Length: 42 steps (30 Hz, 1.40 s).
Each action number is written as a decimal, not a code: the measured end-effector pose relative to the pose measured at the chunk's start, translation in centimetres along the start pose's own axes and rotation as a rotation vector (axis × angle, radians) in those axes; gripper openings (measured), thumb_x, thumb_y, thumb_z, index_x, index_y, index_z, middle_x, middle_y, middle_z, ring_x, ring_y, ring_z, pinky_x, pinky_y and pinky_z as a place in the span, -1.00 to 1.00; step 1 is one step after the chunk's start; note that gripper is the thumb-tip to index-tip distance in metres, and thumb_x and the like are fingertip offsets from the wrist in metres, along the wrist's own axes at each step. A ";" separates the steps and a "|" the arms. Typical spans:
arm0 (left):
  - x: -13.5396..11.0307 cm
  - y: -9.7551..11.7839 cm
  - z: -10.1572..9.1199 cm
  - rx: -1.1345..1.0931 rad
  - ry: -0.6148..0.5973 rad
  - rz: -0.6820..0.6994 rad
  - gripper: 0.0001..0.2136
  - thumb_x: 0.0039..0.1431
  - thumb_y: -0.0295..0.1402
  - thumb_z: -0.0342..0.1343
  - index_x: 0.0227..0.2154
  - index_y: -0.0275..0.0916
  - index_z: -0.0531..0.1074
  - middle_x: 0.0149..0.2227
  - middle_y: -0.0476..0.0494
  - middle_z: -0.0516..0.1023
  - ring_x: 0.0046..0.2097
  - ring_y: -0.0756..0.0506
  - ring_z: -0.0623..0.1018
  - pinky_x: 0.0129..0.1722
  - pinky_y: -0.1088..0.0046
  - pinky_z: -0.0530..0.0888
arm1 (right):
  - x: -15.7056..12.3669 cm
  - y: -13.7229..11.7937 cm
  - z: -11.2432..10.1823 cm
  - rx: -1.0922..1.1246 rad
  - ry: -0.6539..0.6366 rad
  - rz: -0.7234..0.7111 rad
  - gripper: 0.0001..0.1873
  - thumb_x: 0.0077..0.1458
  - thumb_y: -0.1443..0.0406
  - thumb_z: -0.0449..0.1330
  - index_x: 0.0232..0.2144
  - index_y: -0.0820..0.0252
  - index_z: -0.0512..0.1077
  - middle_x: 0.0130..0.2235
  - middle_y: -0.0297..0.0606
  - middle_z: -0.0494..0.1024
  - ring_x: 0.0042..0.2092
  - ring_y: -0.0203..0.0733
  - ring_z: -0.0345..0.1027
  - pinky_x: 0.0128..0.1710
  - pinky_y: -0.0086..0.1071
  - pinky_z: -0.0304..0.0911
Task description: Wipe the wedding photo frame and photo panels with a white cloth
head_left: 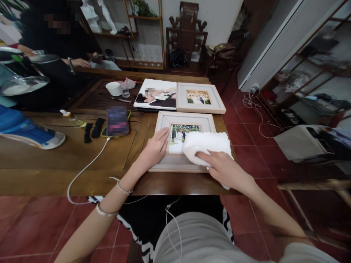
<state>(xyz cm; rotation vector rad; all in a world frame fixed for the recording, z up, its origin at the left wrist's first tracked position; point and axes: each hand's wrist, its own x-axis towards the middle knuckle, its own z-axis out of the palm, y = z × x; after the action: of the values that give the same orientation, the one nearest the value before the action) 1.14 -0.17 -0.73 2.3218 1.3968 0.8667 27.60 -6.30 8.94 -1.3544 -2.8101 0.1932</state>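
Fig.: White cloth [211,142] applied to a light-wood picture frame [175,162]

The light-wood picture frame is seen lying flat on the counter [55,168], close to the near edge and directly in front of the body. Its wide pale border and small wedding photo [177,138] are partly covered on the R by the white cloth, which is fluffy & folded. L hand [157,147]: laid on the L border, fingers extended and close tog., nothing grasped. R hand [223,168]: white cloth held in bent fingers, w/ one digit tucked into a fold; the rest of the grip is hidden, so exact finger spacing can't be told. Step in hand, as judged: wiping of the frame's face. For the next move, light, even pressure via the cloth would be called for, w/ the frame steadied at its L side. Just beyond the frame, a canvas print [161,96] and a second framed photo [199,98] are set side by side; a phone [117,122] is placed to the L, apart from the frame.
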 end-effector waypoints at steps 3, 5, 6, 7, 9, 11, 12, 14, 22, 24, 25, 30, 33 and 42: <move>0.0 -0.2 -0.1 -0.001 -0.028 0.006 -0.57 0.33 -0.36 -0.16 0.21 -0.36 0.24 0.28 -0.38 0.23 0.31 -0.24 0.21 0.28 0.02 0.19 | 3.0 2.2 2.0 -0.018 0.152 0.076 -0.36 -0.07 0.56 -0.01 0.09 0.15 0.31 -0.02 -0.05 0.49 -0.02 0.05 0.38 -0.19 -0.23 0.28; 0.0 -0.2 -0.2 -0.008 -0.036 0.007 -0.57 0.33 -0.35 -0.16 0.20 -0.36 0.25 0.28 -0.38 0.23 0.31 -0.24 0.20 0.28 0.01 0.19 | 5.1 4.3 2.2 -0.029 0.264 0.132 -0.38 -0.05 0.55 0.00 0.11 0.21 0.29 0.03 0.04 0.44 0.02 0.13 0.35 -0.15 -0.15 0.31; 0.0 -0.2 -0.2 -0.013 -0.034 0.008 -0.58 0.33 -0.35 -0.15 0.20 -0.35 0.25 0.28 -0.38 0.23 0.31 -0.24 0.21 0.27 0.00 0.19 | 6.0 5.4 1.9 -0.028 0.317 0.167 -0.38 -0.04 0.55 0.00 0.12 0.24 0.27 0.05 0.07 0.43 0.03 0.15 0.35 -0.14 -0.11 0.33; 0.0 -0.2 -0.2 -0.020 -0.030 0.008 -0.58 0.33 -0.35 -0.15 0.20 -0.35 0.25 0.27 -0.37 0.24 0.31 -0.24 0.21 0.27 0.00 0.19 | 7.0 6.6 1.6 -0.030 0.364 0.196 -0.37 -0.03 0.56 0.00 0.13 0.25 0.25 0.07 0.10 0.40 0.04 0.17 0.34 -0.11 -0.08 0.33; 0.0 -0.1 -0.1 -0.030 -0.012 0.008 -0.58 0.34 -0.35 -0.15 0.19 -0.34 0.27 0.27 -0.37 0.25 0.31 -0.25 0.22 0.27 -0.01 0.20 | 8.6 8.5 1.0 -0.058 0.432 0.208 -0.33 -0.07 0.61 -0.03 0.14 0.29 0.24 0.16 0.13 0.32 0.16 0.21 0.24 0.02 0.00 0.27; -0.1 -0.1 0.0 -0.034 0.009 0.000 -0.59 0.34 -0.35 -0.15 0.18 -0.35 0.28 0.26 -0.37 0.27 0.30 -0.25 0.23 0.27 0.00 0.21 | 9.7 9.5 0.9 -0.106 0.425 0.137 -0.29 -0.13 0.66 -0.05 0.12 0.31 0.26 0.22 0.10 0.26 0.28 0.21 0.05 0.17 0.09 0.10; -0.1 -0.1 0.1 -0.034 0.020 -0.007 -0.59 0.34 -0.35 -0.14 0.18 -0.36 0.29 0.26 -0.37 0.27 0.30 -0.24 0.24 0.27 0.01 0.21 | 10.0 9.7 1.2 -0.126 0.389 0.088 -0.28 -0.15 0.68 -0.06 0.11 0.31 0.28 0.23 0.08 0.26 0.31 0.22 -0.03 0.21 0.14 0.01; -0.1 -0.1 0.2 -0.031 0.044 -0.019 -0.59 0.33 -0.35 -0.13 0.17 -0.37 0.29 0.25 -0.37 0.28 0.29 -0.24 0.26 0.26 0.03 0.23 | 10.2 9.4 1.9 -0.152 0.296 0.018 -0.28 -0.16 0.68 -0.05 0.09 0.30 0.31 0.24 0.05 0.27 0.33 0.24 -0.09 0.24 0.22 -0.10; -0.1 -0.4 0.6 0.017 0.066 -0.013 -0.59 0.33 -0.35 -0.14 0.17 -0.38 0.29 0.24 -0.37 0.29 0.28 -0.24 0.28 0.25 0.02 0.27 | 3.6 4.1 0.8 -0.059 -0.020 -0.149 -0.30 -0.20 0.68 -0.07 0.00 0.21 0.39 0.22 -0.11 0.32 0.29 0.12 0.06 0.23 0.10 0.01; -0.1 -0.4 0.6 0.026 0.061 -0.023 -0.59 0.33 -0.35 -0.14 0.17 -0.37 0.29 0.24 -0.35 0.29 0.28 -0.24 0.28 0.25 0.03 0.27 | 0.7 2.4 -0.4 0.025 -0.095 -0.174 -0.28 -0.19 0.67 -0.07 0.02 0.16 0.37 0.22 -0.14 0.32 0.30 0.06 0.05 0.24 0.06 0.03; -0.1 -0.3 0.6 0.031 0.058 -0.023 -0.59 0.33 -0.36 -0.14 0.17 -0.38 0.29 0.24 -0.36 0.29 0.27 -0.24 0.28 0.25 0.03 0.28 | -0.7 1.6 -0.9 0.061 -0.124 -0.173 -0.26 -0.18 0.67 -0.07 0.04 0.12 0.35 0.24 -0.17 0.30 0.31 0.02 0.04 0.25 0.02 0.05; -0.1 -0.4 0.4 0.073 0.019 0.038 -0.58 0.33 -0.39 -0.18 0.18 -0.42 0.26 0.25 -0.41 0.26 0.29 -0.26 0.25 0.25 0.02 0.27 | -3.5 -0.8 -1.5 0.162 -0.241 -0.169 -0.23 -0.15 0.65 -0.06 0.11 0.06 0.30 0.27 -0.12 0.25 0.32 0.00 0.03 0.18 -0.10 0.20; -0.1 -0.5 0.2 0.089 -0.008 0.067 -0.58 0.34 -0.41 -0.19 0.19 -0.42 0.25 0.26 -0.43 0.24 0.29 -0.27 0.23 0.25 0.01 0.27 | -1.6 -0.3 0.1 0.168 -0.160 -0.061 -0.23 -0.14 0.62 -0.05 0.15 0.10 0.27 0.26 -0.02 0.26 0.32 0.07 0.02 0.15 -0.02 0.23; 0.0 -0.8 0.2 0.072 -0.021 0.057 -0.58 0.34 -0.39 -0.19 0.22 -0.34 0.23 0.26 -0.40 0.23 0.30 -0.28 0.21 0.24 -0.02 0.25 | 8.9 7.3 3.1 -0.093 0.288 0.109 -0.36 -0.03 0.57 0.02 0.16 0.36 0.28 0.24 0.17 0.25 0.33 0.26 -0.06 0.25 0.18 -0.04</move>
<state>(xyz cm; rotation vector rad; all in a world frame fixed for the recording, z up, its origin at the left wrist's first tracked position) 0.70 0.18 -1.30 2.4286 1.3814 0.8187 27.46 4.84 4.69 -1.4250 -2.5394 -0.1235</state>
